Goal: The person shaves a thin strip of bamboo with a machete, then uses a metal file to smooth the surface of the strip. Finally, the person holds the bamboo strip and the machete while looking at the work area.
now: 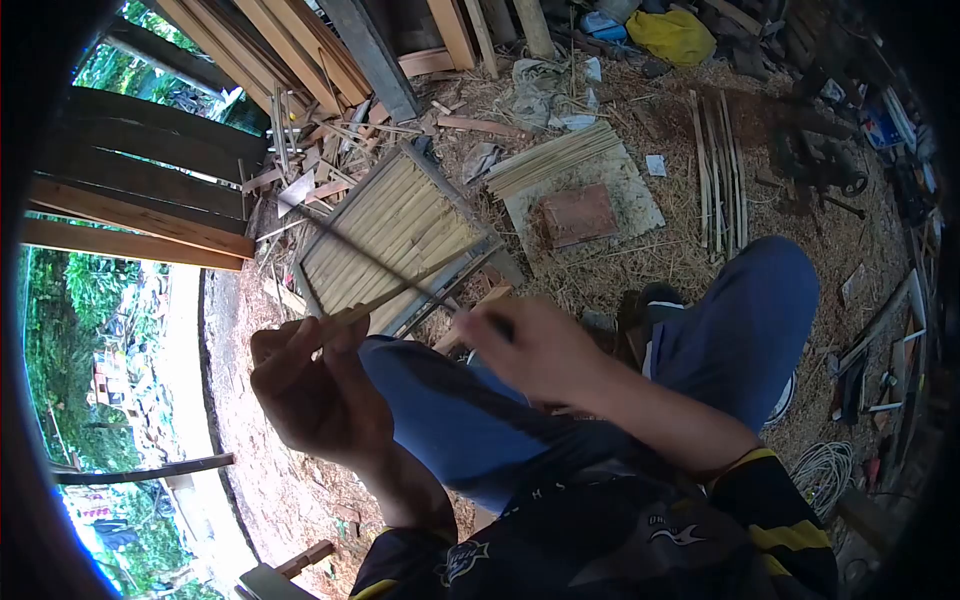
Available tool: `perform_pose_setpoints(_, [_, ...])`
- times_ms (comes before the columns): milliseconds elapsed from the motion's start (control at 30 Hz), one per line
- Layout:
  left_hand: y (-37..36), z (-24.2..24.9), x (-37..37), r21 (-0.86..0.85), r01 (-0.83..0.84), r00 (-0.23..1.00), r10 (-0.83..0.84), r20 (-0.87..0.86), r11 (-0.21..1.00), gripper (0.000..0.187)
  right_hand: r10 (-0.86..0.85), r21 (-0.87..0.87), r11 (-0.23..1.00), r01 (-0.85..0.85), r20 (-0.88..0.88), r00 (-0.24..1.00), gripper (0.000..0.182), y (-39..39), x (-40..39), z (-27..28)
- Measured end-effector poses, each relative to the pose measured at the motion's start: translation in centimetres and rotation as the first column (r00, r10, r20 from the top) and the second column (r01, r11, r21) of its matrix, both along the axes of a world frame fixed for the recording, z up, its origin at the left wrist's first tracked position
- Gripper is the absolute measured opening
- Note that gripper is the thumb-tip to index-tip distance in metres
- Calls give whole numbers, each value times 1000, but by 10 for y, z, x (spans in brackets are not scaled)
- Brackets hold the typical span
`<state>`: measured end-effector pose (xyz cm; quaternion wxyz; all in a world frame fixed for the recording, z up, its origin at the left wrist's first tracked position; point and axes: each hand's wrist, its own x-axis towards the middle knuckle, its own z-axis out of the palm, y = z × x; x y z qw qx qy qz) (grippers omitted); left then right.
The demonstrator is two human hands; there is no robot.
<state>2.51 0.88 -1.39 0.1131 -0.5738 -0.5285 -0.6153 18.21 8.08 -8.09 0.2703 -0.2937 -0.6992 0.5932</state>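
Near the middle of the view, my right hand (520,345) is closed around the handle end of a long thin dark tool (365,250), which points up and to the left. My left hand (325,390) pinches a thin strip of wood or bamboo (395,290) that slants up to the right. The tool and the strip cross just left of my right hand; whether they touch is hard to tell. Beyond them, a framed panel of pale slats (385,235) lies tilted over the ground. My fingers hide the tool's handle in part.
A board (640,195) bears a bundle of thin strips (555,155) and a reddish block (580,215). Several sticks (720,175) lie on the shavings to the right. Timber planks (150,220) stand at the left, a coiled cable (825,475) lies lower right, and a yellow bag (672,36) is at the back.
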Motion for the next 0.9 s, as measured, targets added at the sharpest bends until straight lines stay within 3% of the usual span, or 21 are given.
perform_pose_setpoints(67, [-3,-1,0,5,-7,1000,7,14,1000,18,-20,-106,994,36,150,988,45,15,-5,-20])
perform_pose_setpoints(167, [2,-4,3,30,-33,996,31,82,999,18,69,-70,995,-65,51,996,44,3,4,16])
perform_pose_setpoints(267, [1,-3,3,-13,-90,994,90,64,996,18,4,62,998,2,-86,996,45,-5,1,3])
perform_pose_setpoints(367, [-3,-1,0,-29,-71,997,72,38,997,18,-39,-97,993,61,215,976,44,19,-8,-31])
perform_pose_setpoints(467, [3,-2,-4,8,-87,991,86,101,996,19,29,-23,999,-26,116,993,45,7,-3,-10])
perform_pose_setpoints(567, [7,4,-3,-11,-134,981,134,142,991,16,-28,38,999,28,2,1000,45,-1,-7,-20])
perform_pose_setpoints(667, [11,11,-7,-35,-124,982,127,139,992,14,-112,-266,956,124,61,992,44,19,-14,-48])
perform_pose_setpoints(867, [20,11,-7,-23,-163,976,165,145,986,16,-11,18,1000,13,-54,998,51,0,-6,-10])
perform_pose_setpoints(900, [21,12,-7,-33,-148,978,151,142,988,16,-45,-66,997,47,37,998,52,5,-9,-23])
